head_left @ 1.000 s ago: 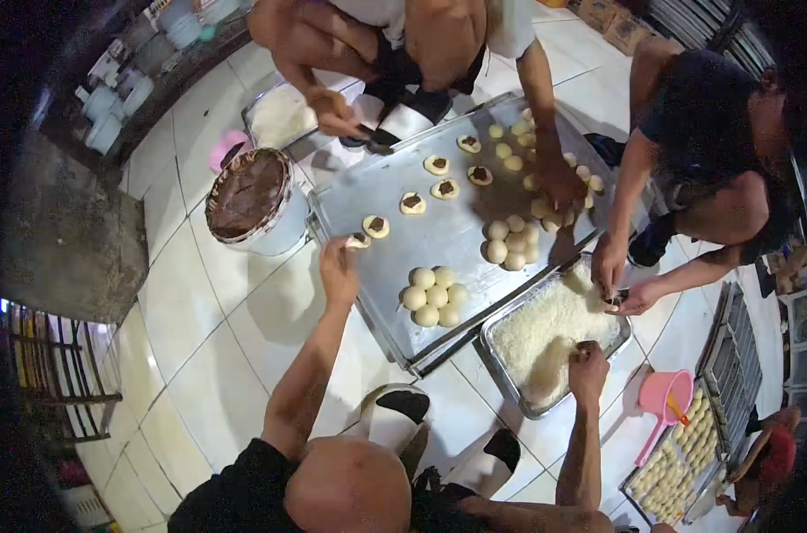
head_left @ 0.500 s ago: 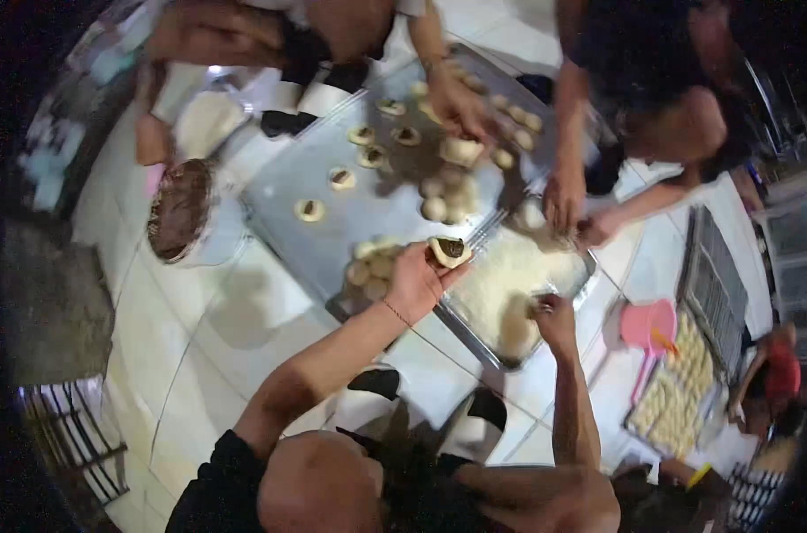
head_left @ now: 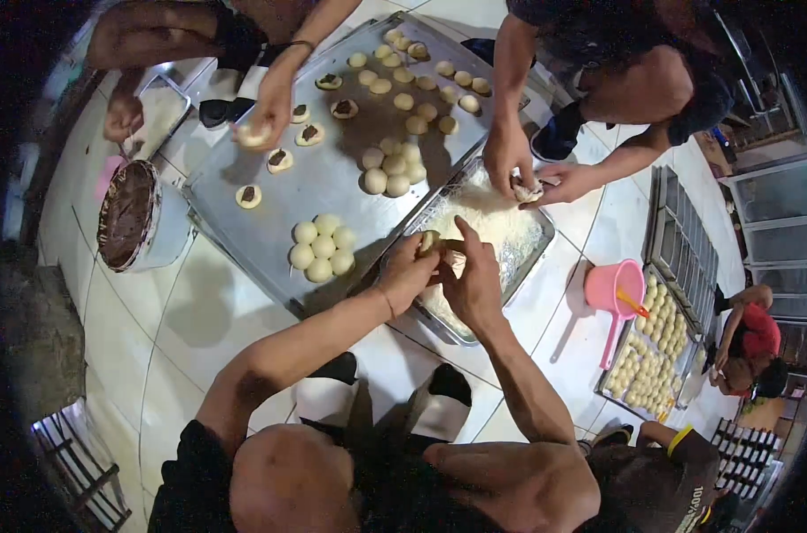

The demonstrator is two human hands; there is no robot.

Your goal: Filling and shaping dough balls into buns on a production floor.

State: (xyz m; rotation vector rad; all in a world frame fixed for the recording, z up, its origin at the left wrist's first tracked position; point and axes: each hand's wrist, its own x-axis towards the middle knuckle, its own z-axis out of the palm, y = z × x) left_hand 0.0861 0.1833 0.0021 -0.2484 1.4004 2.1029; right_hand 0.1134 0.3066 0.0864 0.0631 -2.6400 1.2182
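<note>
My left hand (head_left: 410,274) is closed round a piece of dough (head_left: 430,240), mostly hidden by the fingers. My right hand (head_left: 471,277) meets it from the right, its thumb and fingers at the dough's edge and its index finger raised. Both hands hover over the near end of a metal tray of pale crumbs (head_left: 483,218). To the left lies a large metal sheet (head_left: 244,231) with a near cluster of dough balls (head_left: 322,249), another cluster (head_left: 393,169), and several flattened dough rounds (head_left: 309,135) topped with dark brown filling.
A tub of brown paste (head_left: 128,213) stands at the left. Across the sheet, a co-worker's hand (head_left: 266,120) holds dough; another person's hands (head_left: 532,178) work a coated piece over the crumbs. Right are a pink dipper (head_left: 614,289), a tray of shaped dough (head_left: 648,364) and racks (head_left: 683,226).
My right hand has risen from the crumbs to meet my left. The filled dough, earlier open in my left hand, is now mostly hidden between my fingers. The view has shifted.
</note>
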